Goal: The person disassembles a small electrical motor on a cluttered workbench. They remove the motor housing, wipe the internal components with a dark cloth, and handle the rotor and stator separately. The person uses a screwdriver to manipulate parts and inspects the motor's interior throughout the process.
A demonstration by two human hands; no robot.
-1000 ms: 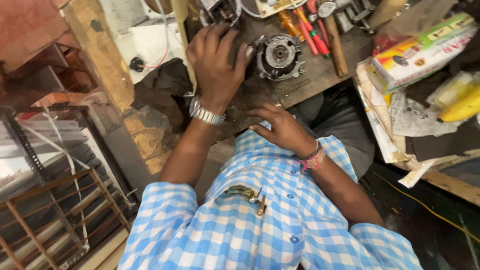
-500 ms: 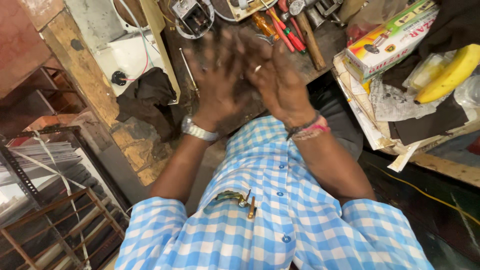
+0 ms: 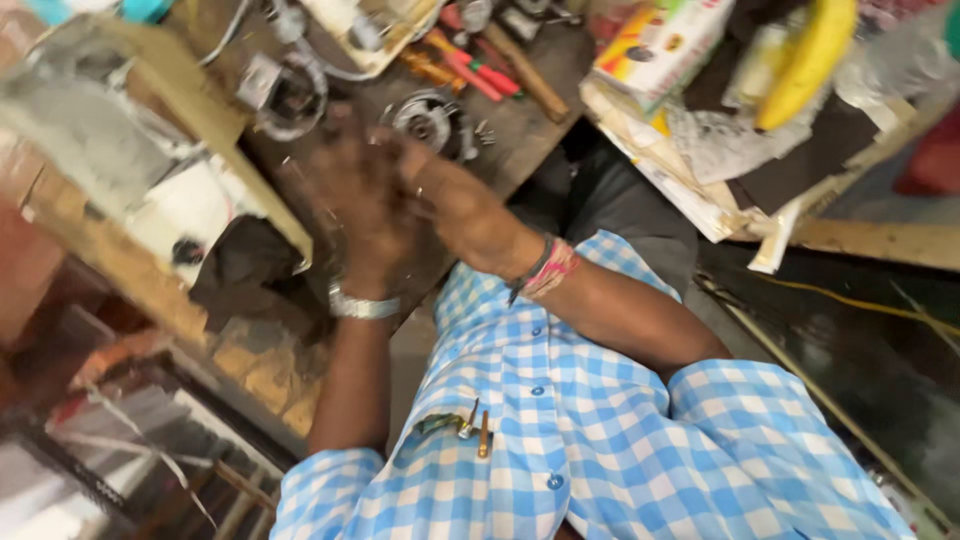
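My left hand (image 3: 352, 200), with a silver watch on its wrist, and my right hand (image 3: 462, 208), with a red thread band, are pressed together palm to palm above the dark wooden workbench (image 3: 520, 130). Both are motion-blurred, fingers stretched out, and nothing shows between them. Just beyond the fingers a round metal motor part (image 3: 432, 120) lies on the bench. A second round metal part (image 3: 290, 95) lies to its left.
Red-handled tools (image 3: 470, 65) and a wooden handle (image 3: 525, 70) lie at the back of the bench. To the right are a colourful carton (image 3: 660, 45), crumpled papers (image 3: 720, 140) and a banana (image 3: 810, 60). A dark cloth (image 3: 240, 270) hangs at the left, with metal racks (image 3: 120, 440) below.
My left hand left the motor part and my right hand came up from the bench edge. They met and now rub together. The view has swung left.
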